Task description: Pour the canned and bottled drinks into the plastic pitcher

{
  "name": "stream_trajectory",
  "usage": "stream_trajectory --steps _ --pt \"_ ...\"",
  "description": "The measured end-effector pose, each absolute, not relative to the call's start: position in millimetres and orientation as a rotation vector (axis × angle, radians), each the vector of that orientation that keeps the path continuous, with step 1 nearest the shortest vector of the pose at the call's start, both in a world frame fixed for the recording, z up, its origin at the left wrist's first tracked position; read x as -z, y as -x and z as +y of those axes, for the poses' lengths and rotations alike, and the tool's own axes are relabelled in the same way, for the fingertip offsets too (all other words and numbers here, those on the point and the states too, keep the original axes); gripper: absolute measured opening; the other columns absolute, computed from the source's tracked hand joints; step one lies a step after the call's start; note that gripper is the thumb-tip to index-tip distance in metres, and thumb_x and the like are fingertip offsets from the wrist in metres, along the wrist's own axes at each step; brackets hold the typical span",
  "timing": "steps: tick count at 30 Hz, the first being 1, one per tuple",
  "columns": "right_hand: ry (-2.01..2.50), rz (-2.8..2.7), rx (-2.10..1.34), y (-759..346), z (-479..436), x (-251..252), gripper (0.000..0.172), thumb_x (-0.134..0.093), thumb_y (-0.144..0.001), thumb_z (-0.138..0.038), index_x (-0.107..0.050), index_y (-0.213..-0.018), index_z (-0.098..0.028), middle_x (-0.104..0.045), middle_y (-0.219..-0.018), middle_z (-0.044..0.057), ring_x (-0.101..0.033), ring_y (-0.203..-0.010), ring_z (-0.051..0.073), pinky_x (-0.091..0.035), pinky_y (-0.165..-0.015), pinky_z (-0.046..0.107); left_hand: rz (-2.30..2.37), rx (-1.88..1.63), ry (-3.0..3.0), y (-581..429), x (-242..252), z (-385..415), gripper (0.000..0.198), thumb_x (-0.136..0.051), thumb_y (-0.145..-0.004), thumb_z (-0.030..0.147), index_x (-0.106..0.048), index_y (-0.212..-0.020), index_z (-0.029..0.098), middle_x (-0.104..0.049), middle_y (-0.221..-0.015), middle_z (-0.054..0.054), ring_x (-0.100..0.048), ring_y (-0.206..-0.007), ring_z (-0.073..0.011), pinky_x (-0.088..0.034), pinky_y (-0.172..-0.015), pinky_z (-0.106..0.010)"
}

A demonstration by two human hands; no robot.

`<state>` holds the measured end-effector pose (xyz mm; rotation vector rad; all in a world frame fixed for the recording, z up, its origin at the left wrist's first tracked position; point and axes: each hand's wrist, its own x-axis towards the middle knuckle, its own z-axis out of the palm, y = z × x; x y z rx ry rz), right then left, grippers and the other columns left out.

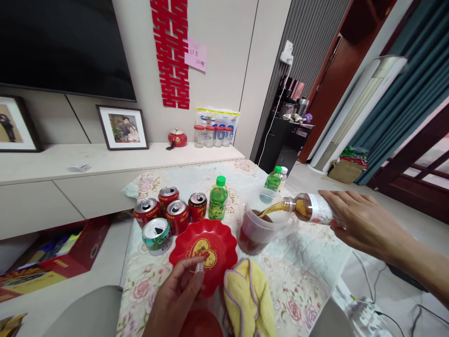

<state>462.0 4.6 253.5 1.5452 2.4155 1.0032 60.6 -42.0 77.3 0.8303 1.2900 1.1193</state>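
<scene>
My right hand (338, 210) is wrapped round a tilted bottle (310, 207) with a pale floral label. Amber liquid runs from its mouth into a translucent plastic pitcher (254, 234), which holds dark reddish-brown liquid. Over the near side of a red scalloped plate (224, 238), my left hand (178, 290) pinches a small, clear or whitish piece (199, 267), perhaps a cap; its kind is unclear. A folded yellow towel (249, 297) lies to the right of this hand. Part of another red dish (201, 324) shows below it.
Several opened red cans (177, 217) and a green-and-silver can (156, 236) stand left of the plate. Behind it is a green-capped bottle (218, 199). Another green bottle (272, 180) stands behind the pitcher. A floral tablecloth (140, 285) covers the table; cables (372, 281) lie on the floor at right.
</scene>
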Motion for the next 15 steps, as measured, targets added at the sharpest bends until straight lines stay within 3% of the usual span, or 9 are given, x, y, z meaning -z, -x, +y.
stream_trajectory --steps 5,15 --pt "-1.467 2.405 -1.109 -457 7 -260 0.051 -0.055 -0.083 -0.014 -0.049 -0.133 -0.014 -0.072 -0.118 0.016 -0.068 -0.098 0.033 -0.047 -0.079 0.042 1.298 -1.107 -0.775 -61 -83 -43 0.078 -0.086 -0.055 0.075 -0.069 -0.108 0.02 -0.064 -0.068 0.001 -0.058 -0.065 -0.0175 -0.048 -0.052 -0.022" --pt "-1.308 2.388 -1.268 -446 14 -276 0.057 -0.058 -0.071 -0.009 -0.052 -0.127 -0.016 -0.073 -0.117 0.013 -0.069 -0.095 0.03 -0.045 -0.081 0.042 1.308 -1.127 -0.774 -62 -87 -44 0.075 -0.086 -0.053 0.073 -0.071 -0.104 0.02 -0.063 -0.064 0.002 -0.058 -0.063 -0.0172 -0.048 -0.052 -0.023"
